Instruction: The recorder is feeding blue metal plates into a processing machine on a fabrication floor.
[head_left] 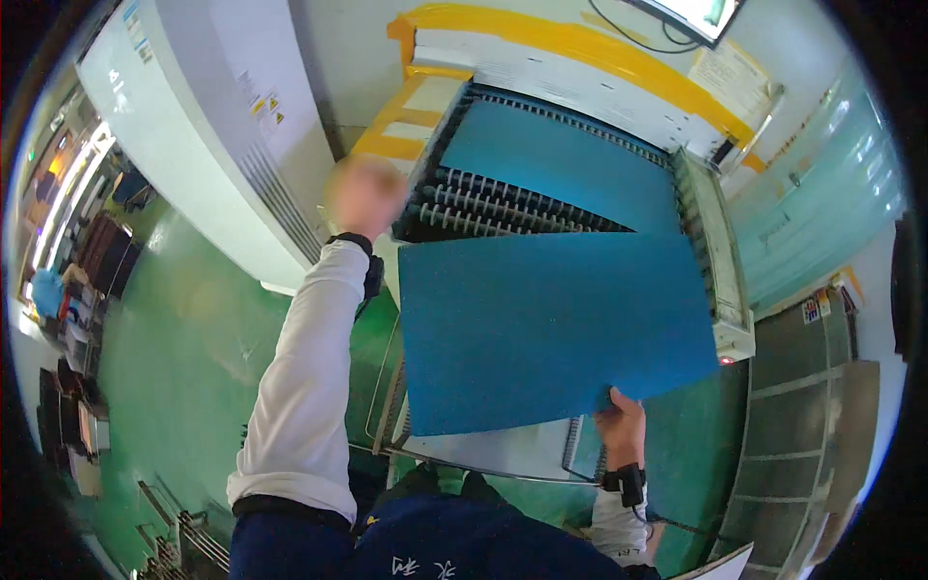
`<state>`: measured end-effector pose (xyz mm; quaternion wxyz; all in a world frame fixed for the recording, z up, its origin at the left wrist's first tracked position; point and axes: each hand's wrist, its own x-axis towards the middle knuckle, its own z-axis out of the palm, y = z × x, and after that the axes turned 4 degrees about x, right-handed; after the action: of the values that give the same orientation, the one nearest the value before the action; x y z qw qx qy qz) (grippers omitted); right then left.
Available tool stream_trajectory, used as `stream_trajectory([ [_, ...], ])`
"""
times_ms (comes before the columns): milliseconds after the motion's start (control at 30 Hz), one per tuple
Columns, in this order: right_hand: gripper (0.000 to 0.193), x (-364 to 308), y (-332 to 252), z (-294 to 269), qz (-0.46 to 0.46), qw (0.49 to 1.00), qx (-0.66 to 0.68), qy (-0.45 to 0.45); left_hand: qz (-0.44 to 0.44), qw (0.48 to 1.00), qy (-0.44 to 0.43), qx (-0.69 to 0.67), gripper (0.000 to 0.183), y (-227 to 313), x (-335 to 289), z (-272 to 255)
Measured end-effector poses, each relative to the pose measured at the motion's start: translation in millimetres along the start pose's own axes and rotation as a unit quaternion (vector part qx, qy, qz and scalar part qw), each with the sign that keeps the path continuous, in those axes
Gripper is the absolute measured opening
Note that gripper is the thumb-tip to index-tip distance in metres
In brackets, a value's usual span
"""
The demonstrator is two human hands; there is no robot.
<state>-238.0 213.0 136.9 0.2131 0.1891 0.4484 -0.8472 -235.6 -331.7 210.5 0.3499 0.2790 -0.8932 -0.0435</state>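
A blue rectangular panel [551,324] is held tilted in front of me, overlapping the near end of a roller conveyor [474,208]. My right hand [622,425] grips its near edge toward the right corner, thumb on the upper face and the other fingers hidden beneath. My left hand [365,196] is off the panel, beyond its far left corner, beside the conveyor's left side. That hand is smeared, so its fingers do not show. A second blue panel [561,155] lies on the rollers farther back, partly covered by the nearer one.
Left of the conveyor stands a tall white cabinet [208,116]. A white board on a wire-framed rack [493,447] sits below the held panel. Clear plastic sheeting [812,193] hangs at the right, above a grey framed panel [793,445]. A screen [696,14] is mounted above.
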Motion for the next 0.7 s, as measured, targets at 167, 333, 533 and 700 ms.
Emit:
stream_trajectory([
  [167,0.013,19.6,21.9,-6.3,0.006,0.991,0.075,-0.110,-0.002,1.000,0.002,0.016,0.040,6.3,-8.0,-2.1],
  [333,0.008,15.7,25.0,42.5,0.084,0.985,0.120,-0.092,0.046,0.998,-0.011,0.034,0.049,-4.9,-34.8,-10.2],
  [533,0.016,41.6,42.4,49.4,0.110,0.983,0.054,-0.137,0.084,0.996,-0.037,-0.021,0.053,-0.2,-67.3,-20.6],
  [700,0.018,36.4,32.4,82.2,0.117,0.976,0.034,-0.179,0.094,0.984,-0.034,-0.146,0.049,-0.5,-101.0,-45.8],
])
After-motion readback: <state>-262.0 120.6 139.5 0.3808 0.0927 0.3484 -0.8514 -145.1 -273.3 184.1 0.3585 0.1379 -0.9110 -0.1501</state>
